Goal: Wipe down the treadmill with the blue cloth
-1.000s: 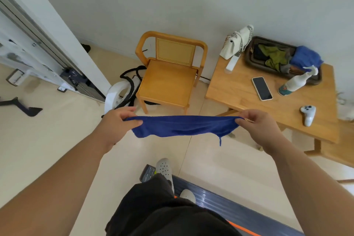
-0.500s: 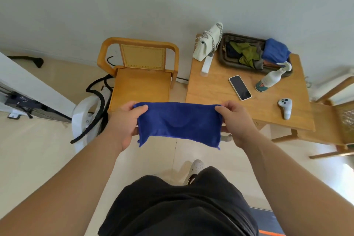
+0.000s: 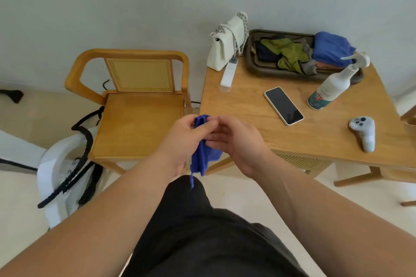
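Hands once spread apart now meet: left hand (image 3: 183,139) and right hand (image 3: 236,141) pinch the folded cloth (image 3: 203,155).

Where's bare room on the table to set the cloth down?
Free: table corner between remote, phone and near edge; strip between phone and game controller; chair seat. Crowded: back edge, with handbag, tray and spray bottle.
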